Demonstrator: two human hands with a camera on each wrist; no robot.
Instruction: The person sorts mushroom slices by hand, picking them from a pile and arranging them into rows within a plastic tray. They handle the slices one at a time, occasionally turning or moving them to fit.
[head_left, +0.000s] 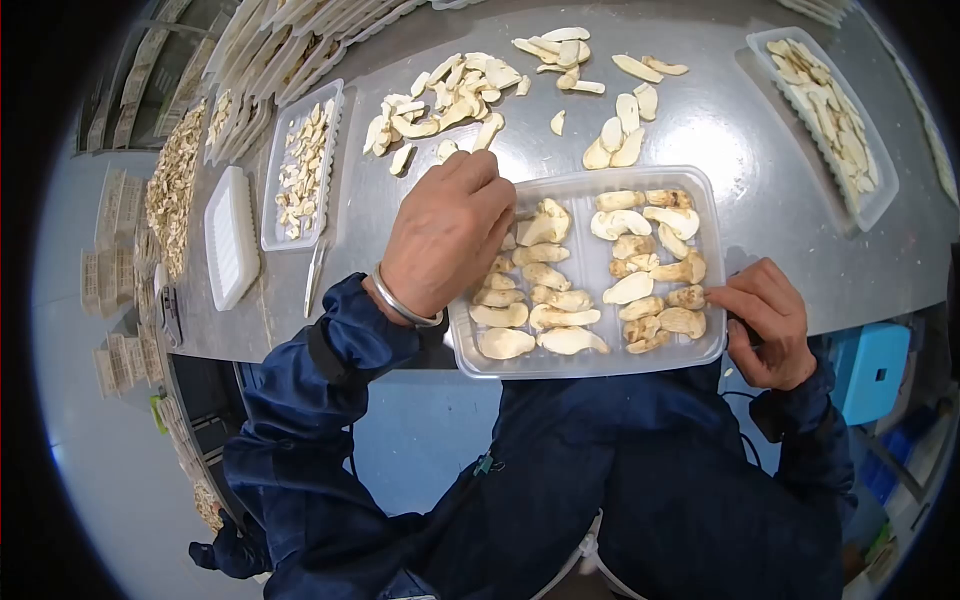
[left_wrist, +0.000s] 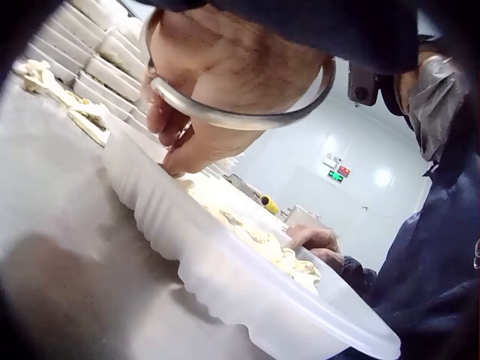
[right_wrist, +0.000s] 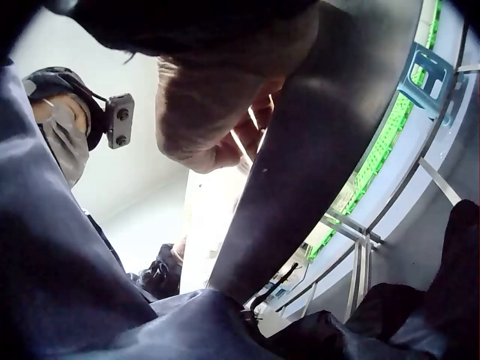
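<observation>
A clear plastic tray (head_left: 590,372) lies at the table's front edge, with sliced mushrooms (head_left: 570,340) laid in two columns. My left hand (head_left: 447,232), with a metal bangle at the wrist, reaches over the tray's far left corner. In the left wrist view, the bent fingers (left_wrist: 180,156) point down inside the tray wall, close over the slices; I cannot tell whether they pinch one. My right hand (head_left: 768,325) holds the tray's right rim, its index fingertip over the edge beside the slices and its thumb outside.
Loose mushroom slices (head_left: 460,95) lie in heaps beyond the tray. A filled tray (head_left: 885,205) stands at the far right, another (head_left: 335,100) at the left, beside a white lid-like tray (head_left: 232,240) and a knife (head_left: 315,275). Stacked trays (head_left: 290,40) rise at the back left.
</observation>
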